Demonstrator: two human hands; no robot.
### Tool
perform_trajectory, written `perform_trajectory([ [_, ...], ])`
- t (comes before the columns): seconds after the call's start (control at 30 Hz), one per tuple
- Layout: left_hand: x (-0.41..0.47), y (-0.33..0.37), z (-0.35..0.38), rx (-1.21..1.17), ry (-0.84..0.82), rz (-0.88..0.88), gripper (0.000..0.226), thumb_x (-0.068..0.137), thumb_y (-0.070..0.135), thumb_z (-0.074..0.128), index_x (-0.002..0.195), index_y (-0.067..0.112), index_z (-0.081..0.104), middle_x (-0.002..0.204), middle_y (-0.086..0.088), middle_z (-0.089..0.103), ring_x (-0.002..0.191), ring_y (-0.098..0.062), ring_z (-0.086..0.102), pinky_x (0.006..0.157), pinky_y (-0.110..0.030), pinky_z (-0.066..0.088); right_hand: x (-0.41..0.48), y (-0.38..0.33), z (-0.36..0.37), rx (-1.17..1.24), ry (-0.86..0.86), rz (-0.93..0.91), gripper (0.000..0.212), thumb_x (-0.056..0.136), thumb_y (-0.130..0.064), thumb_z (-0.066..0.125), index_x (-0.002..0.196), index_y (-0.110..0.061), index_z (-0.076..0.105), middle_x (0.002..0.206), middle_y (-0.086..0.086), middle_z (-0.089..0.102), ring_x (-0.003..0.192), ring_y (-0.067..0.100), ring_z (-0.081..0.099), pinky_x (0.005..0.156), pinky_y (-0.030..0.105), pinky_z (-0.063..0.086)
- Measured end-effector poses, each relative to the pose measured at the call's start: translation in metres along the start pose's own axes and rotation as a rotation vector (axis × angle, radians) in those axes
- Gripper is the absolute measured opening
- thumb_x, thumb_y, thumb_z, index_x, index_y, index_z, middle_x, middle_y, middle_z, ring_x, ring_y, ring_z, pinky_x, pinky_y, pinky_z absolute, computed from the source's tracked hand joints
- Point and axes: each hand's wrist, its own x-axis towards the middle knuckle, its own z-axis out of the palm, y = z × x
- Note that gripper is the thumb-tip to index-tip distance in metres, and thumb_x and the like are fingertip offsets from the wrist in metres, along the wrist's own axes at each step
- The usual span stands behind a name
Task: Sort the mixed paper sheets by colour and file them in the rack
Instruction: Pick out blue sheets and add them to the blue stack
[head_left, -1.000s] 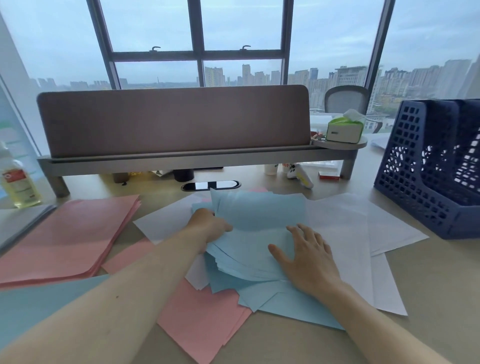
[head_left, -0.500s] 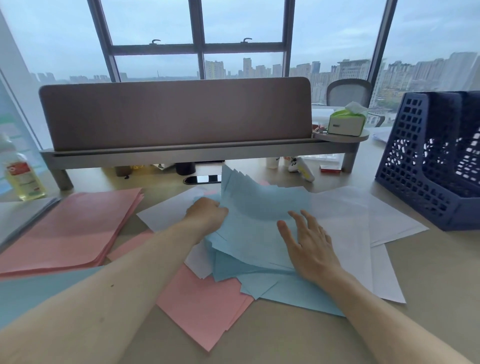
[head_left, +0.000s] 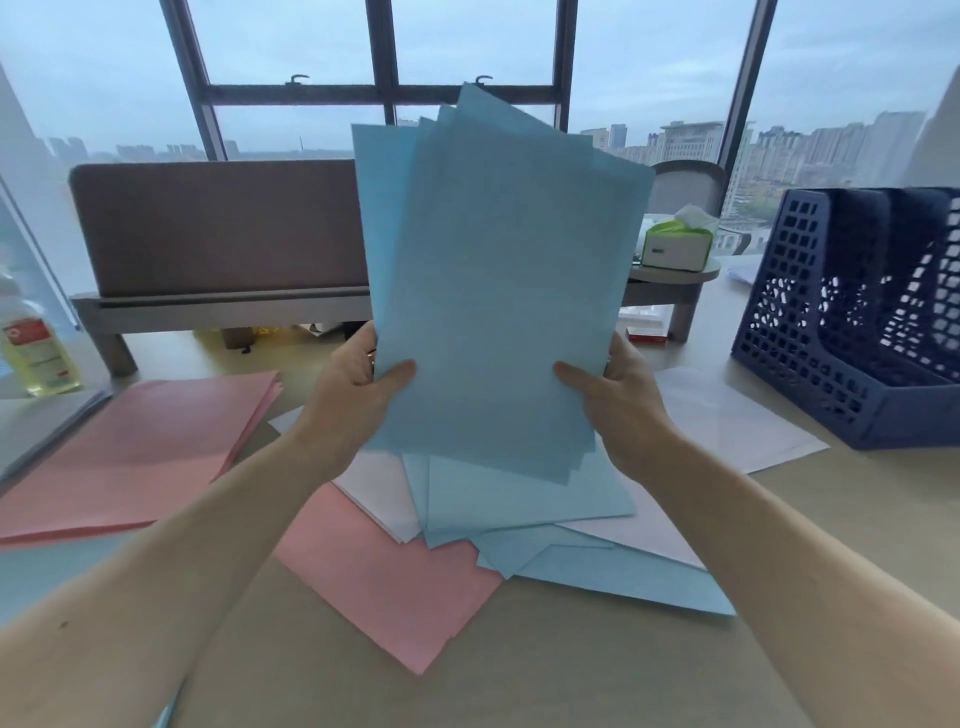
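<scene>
Fingers of L hand (head_left: 349, 387) & R hand (head_left: 623, 397) pinch thin matte blue sheets (head_left: 498, 291), fanned upright.

tan desk (head_left: 597, 675) — papers spread
pink stack (head_left: 130, 457) at left, mixed loose sheets (head_left: 524, 512) centre, blue rack (head_left: 852, 332) right, bottle (head_left: 34, 348) far left.

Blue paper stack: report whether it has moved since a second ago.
Yes. The blue paper stack rose off the beige desk, now reaching above the brown divider panel.

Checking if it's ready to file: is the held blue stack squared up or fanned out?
Fanned out: the blue stack, gripped by left hand and right hand, shows staggered corners at its top.
</scene>
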Motion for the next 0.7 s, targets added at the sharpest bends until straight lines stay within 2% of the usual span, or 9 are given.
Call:
perform_trajectory([
  [0.07,-0.002,0.004,-0.006,0.005,0.067,0.025,0.037,0.095,-0.002,0.063,0.126,0.018,0.058,0.117,0.001,0.074,0.108,-0.021,0.071,0.092,-0.043,0.057,-0.005,-0.003,0.005,0.045,-0.019,-0.018,0.038,0.086,0.009,0.067,0.108,-0.023,0.064,0.099,0.001,0.077,0.089,0.020,0.074,0.077,0.035,0.061],
  [0.23,-0.008,0.007,-0.007,0.008,0.133,0.037,0.044,0.088,0.009,0.076,0.125,0.019,0.054,0.114,0.007,0.073,0.104,-0.012,0.071,0.087,-0.035,0.060,-0.019,-0.002,0.009,0.032,-0.141,-0.019,0.029,0.094,-0.008,0.065,0.121,-0.018,0.063,0.109,0.003,0.076,0.098,0.024,0.073,0.083,0.038,0.060],
  [0.33,-0.012,0.005,0.000,0.000,0.096,0.042,0.046,0.089,0.011,0.076,0.129,0.018,0.055,0.117,0.006,0.073,0.105,-0.014,0.071,0.086,-0.033,0.059,-0.021,-0.001,0.010,-0.005,-0.140,-0.021,0.023,0.097,-0.013,0.063,0.116,-0.024,0.065,0.112,-0.003,0.075,0.105,0.022,0.071,0.090,0.039,0.057],
  [0.4,-0.013,-0.001,0.003,0.037,0.045,-0.018,0.039,0.091,0.011,0.074,0.126,0.018,0.060,0.116,0.005,0.074,0.105,-0.015,0.072,0.089,-0.037,0.060,-0.019,0.004,0.009,-0.046,-0.128,0.020,0.019,0.099,-0.016,0.060,0.114,-0.026,0.064,0.113,-0.003,0.074,0.104,0.019,0.071,0.092,0.038,0.055],
  [0.47,-0.013,-0.004,0.005,0.158,0.066,-0.066,0.019,0.095,0.012,0.068,0.113,0.019,0.068,0.108,0.003,0.076,0.098,-0.017,0.073,0.089,-0.044,0.060,-0.013,0.010,0.005,-0.117,-0.073,0.084,0.011,0.100,-0.026,0.057,0.111,-0.025,0.061,0.113,0.003,0.073,0.097,0.018,0.070,0.087,0.036,0.053],
  [0.57,-0.005,-0.006,0.002,0.205,0.260,-0.122,0.009,0.095,0.011,0.062,0.098,0.015,0.070,0.098,-0.006,0.074,0.087,-0.026,0.069,0.073,-0.041,0.059,-0.004,0.019,-0.010,-0.288,0.068,0.301,0.030,0.097,-0.048,0.049,0.104,-0.021,0.059,0.104,0.007,0.063,0.091,0.023,0.057,0.078,0.038,0.045],
  [0.63,0.001,-0.010,-0.002,0.162,0.304,-0.273,0.008,0.095,0.011,0.062,0.099,0.014,0.068,0.099,-0.007,0.072,0.082,-0.022,0.066,0.071,-0.035,0.056,-0.003,0.024,-0.021,-0.476,0.101,0.426,0.035,0.096,-0.043,0.049,0.110,-0.014,0.062,0.103,0.010,0.058,0.092,0.026,0.053,0.081,0.039,0.047],
  [0.7,0.006,-0.023,-0.006,0.208,0.203,-0.424,0.013,0.094,0.008,0.061,0.104,0.013,0.067,0.105,-0.009,0.072,0.087,-0.024,0.069,0.080,-0.039,0.059,-0.002,0.031,-0.026,-0.502,0.115,0.522,0.037,0.098,-0.036,0.053,0.120,-0.007,0.059,0.106,0.011,0.055,0.097,0.029,0.052,0.094,0.044,0.047],
])
